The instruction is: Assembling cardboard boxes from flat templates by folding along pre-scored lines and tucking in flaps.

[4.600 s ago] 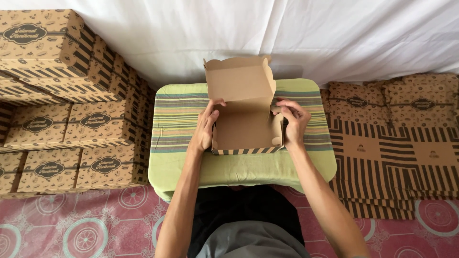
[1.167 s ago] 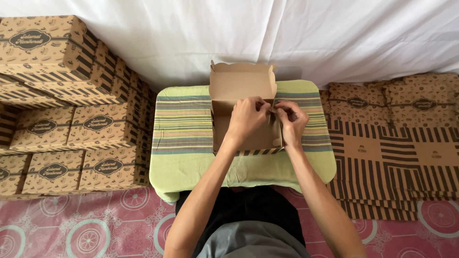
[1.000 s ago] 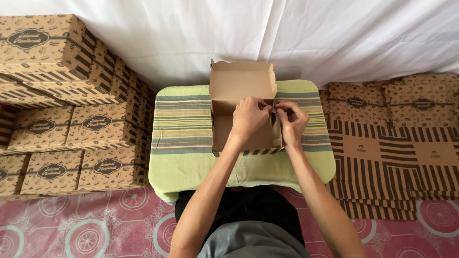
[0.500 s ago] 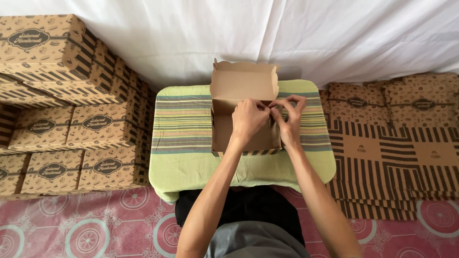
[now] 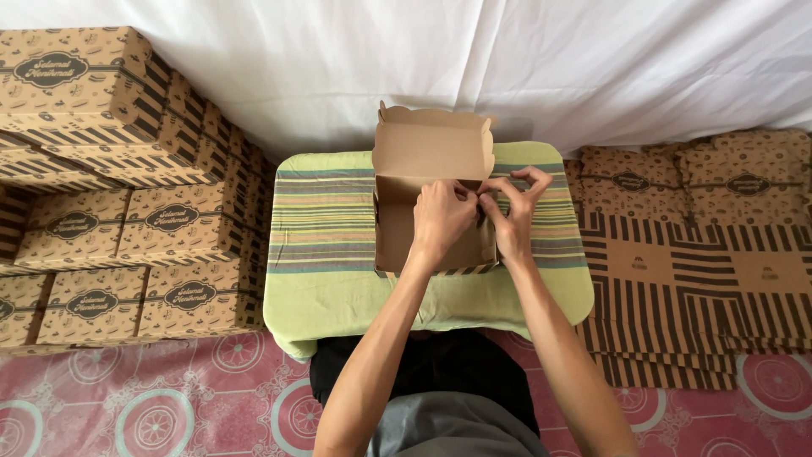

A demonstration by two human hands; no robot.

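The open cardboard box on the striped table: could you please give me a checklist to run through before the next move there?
1. Open cardboard box sits squarely on the striped table: ok.
2. Lid upright: ok.
3. Left hand and right hand both pinch the right wall's far corner: ok.
4. Corner tab locked: cannot tell, fingers hide it.
5. Folded boxes and flat blanks clear of the table: ok.

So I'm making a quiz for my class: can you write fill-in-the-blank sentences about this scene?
1. Both hands, the left hand and the right hand, work at the ____ wall of the open cardboard box.
2. The box's lid stands ____.
3. The box rests on a small table covered with a ____ cloth.
4. Folded boxes are stacked on the person's ____ side.

Missing words: right; open; striped; left
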